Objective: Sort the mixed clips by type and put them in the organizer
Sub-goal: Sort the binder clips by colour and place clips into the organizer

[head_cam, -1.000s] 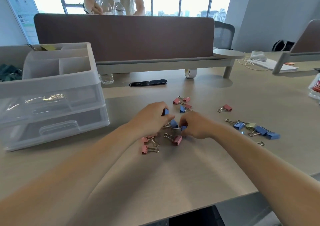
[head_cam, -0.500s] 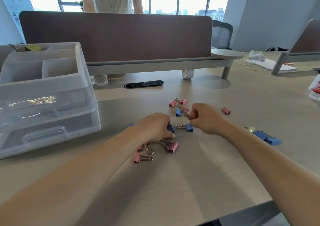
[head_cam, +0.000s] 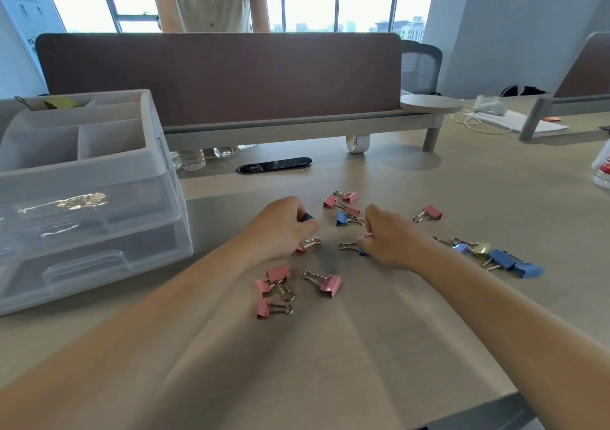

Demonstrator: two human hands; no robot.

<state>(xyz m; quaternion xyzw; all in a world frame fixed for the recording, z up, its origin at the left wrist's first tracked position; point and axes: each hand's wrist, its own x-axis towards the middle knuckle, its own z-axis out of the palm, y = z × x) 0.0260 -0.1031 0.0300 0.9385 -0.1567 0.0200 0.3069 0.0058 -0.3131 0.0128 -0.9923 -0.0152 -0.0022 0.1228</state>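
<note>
Pink and blue binder clips lie scattered mid-desk. My left hand (head_cam: 284, 225) is curled around dark blue clips (head_cam: 305, 217), with a pink clip (head_cam: 307, 245) poking out under its fingers. My right hand (head_cam: 388, 240) pinches a clip by its wire handle, and a blue clip (head_cam: 355, 248) lies at its fingertips. Three pink clips (head_cam: 275, 289) and one more pink clip (head_cam: 325, 282) lie nearer to me. Beyond the hands lie pink clips (head_cam: 343, 200) and a blue one (head_cam: 345, 219). The translucent organizer (head_cam: 82, 198) stands at the left.
To the right lie a pink clip (head_cam: 429, 213) and a cluster of blue clips with a yellow one (head_cam: 495, 258). A brown divider (head_cam: 218, 76) on a shelf crosses the back, with a person standing behind it. A tape roll (head_cam: 358, 142) and a black cable port (head_cam: 274, 165) sit under the shelf.
My left hand has lifted up and away from the near pink clips with blue clips in it. My right hand has come down a little onto the blue clip.
</note>
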